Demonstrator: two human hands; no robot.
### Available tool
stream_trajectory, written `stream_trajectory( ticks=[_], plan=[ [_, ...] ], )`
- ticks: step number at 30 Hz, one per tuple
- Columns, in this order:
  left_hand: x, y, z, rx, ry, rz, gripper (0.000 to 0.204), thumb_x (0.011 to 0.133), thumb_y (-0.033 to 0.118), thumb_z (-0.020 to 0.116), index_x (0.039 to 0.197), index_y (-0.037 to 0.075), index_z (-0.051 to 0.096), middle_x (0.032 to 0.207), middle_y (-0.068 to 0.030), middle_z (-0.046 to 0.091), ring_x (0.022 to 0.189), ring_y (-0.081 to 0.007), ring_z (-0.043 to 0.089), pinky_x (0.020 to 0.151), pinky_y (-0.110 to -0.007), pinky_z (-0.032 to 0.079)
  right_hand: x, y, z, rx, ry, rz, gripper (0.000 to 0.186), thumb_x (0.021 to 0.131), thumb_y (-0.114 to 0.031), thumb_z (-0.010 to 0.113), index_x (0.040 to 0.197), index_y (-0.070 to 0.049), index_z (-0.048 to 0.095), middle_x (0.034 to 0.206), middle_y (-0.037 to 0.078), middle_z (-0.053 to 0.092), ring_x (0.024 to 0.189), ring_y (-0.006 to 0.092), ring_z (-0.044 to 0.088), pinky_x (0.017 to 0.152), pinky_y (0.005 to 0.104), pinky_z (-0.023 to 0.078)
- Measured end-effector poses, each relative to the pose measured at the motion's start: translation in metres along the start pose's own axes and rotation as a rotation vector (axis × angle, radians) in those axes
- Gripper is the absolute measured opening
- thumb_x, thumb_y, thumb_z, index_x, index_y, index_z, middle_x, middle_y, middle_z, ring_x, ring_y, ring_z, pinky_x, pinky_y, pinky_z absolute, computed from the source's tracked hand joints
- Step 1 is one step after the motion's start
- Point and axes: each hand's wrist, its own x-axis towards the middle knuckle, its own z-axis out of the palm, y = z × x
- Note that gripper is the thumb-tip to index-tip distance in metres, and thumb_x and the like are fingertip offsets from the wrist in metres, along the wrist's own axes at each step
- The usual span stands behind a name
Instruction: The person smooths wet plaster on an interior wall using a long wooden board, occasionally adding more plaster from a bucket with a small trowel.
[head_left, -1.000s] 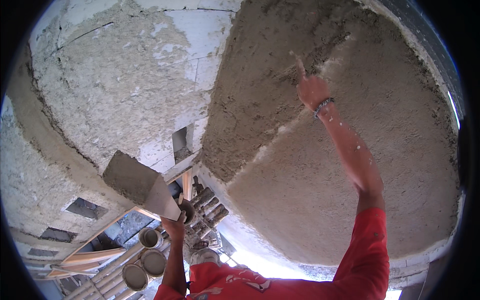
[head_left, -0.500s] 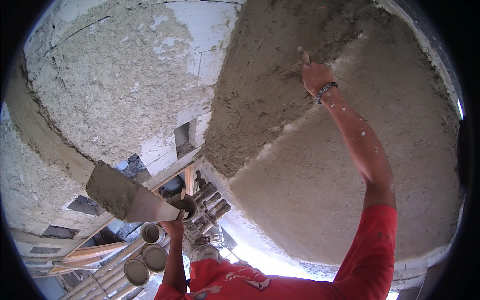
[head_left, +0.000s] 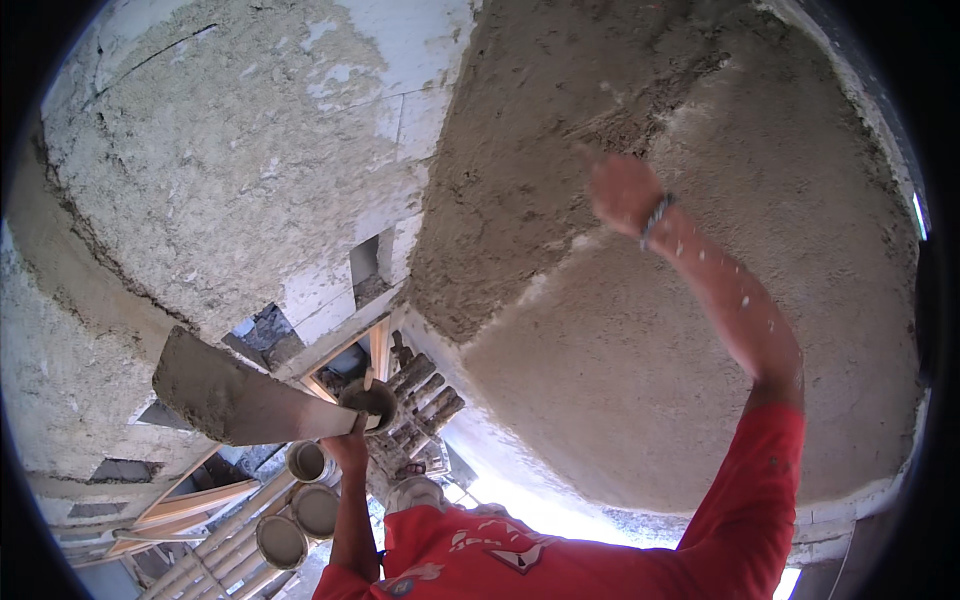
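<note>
At lower left, my left hand point(head_left: 347, 447) grips the narrow end of a flat mortar board point(head_left: 235, 395). Grey-brown wet mortar covers the wide far end, and the part near my fingers is barer. My right hand point(head_left: 625, 192), with a bracelet at the wrist, is raised in front of the plastered wall point(head_left: 660, 370). Its fingers are closed and blurred, so what they hold is hidden. Around that hand the mortar point(head_left: 510, 170) is darker and rough, meeting the smoother, lighter plaster along a pale diagonal line. Dried splashes dot my right forearm.
Beneath the board stand a bucket point(head_left: 385, 396) with a handle sticking out and several more buckets point(head_left: 281, 541) beside bamboo poles point(head_left: 215, 550). A rough, partly coated block wall point(head_left: 240, 170) with rectangular openings fills the left side. Stacked logs point(head_left: 425, 395) lie near the corner.
My right hand has moved down and slightly left along the wall. The mortar board in my left hand has shifted a little left.
</note>
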Motion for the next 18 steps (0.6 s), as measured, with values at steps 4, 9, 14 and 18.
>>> stream_trajectory(
  ticks=[4, 9, 14, 18],
  plan=[
    [0.003, -0.008, 0.008, -0.024, -0.011, 0.028, 0.036, 0.059, 0.013, 0.085, 0.084, -0.001, 0.062, 0.077, -0.0146, 0.063, 0.069, -0.0339, 0.059, 0.067, -0.044, 0.046, -0.095, -0.086, 0.059, 0.451, -0.050, -0.350, 0.056, 0.084, -0.017, 0.049, 0.137, -0.003, 0.037, 0.072, 0.011, 0.060, 0.061, 0.0230, 0.059, 0.049, 0.0380, 0.049],
    [0.002, -0.007, 0.014, -0.161, 0.018, -0.016, 0.032, 0.062, 0.012, 0.085, 0.083, -0.001, 0.064, 0.078, -0.0120, 0.065, 0.071, -0.0275, 0.062, 0.068, -0.040, 0.048, -0.223, -0.190, 0.179, 0.700, -0.730, -0.328, 0.055, 0.085, -0.028, 0.056, 0.136, -0.011, 0.042, 0.099, 0.019, 0.064, 0.096, 0.0310, 0.062, 0.081, 0.0444, 0.051],
    [0.001, 0.000, 0.000, 0.172, -0.014, 0.098, 0.033, 0.065, 0.020, 0.084, 0.081, -0.001, 0.065, 0.079, -0.0121, 0.066, 0.072, -0.0274, 0.062, 0.069, -0.040, 0.048, -0.368, -0.283, 0.298, 1.034, -0.798, -0.026, 0.043, 0.083, -0.033, 0.058, 0.116, -0.006, 0.060, 0.105, 0.015, 0.066, 0.096, 0.0307, 0.063, 0.086, 0.0410, 0.050],
    [-0.005, -0.006, -0.018, 0.047, -0.093, -0.056, 0.030, 0.066, 0.019, 0.083, 0.082, 0.000, 0.066, 0.080, -0.0115, 0.067, 0.072, -0.0255, 0.063, 0.069, -0.037, 0.048, -0.454, -0.341, 0.367, 1.265, -1.319, 0.262, 0.035, 0.085, -0.032, 0.056, 0.074, 0.000, 0.066, 0.068, 0.011, 0.067, 0.056, 0.0222, 0.063, 0.052, 0.0354, 0.052]
  ],
)
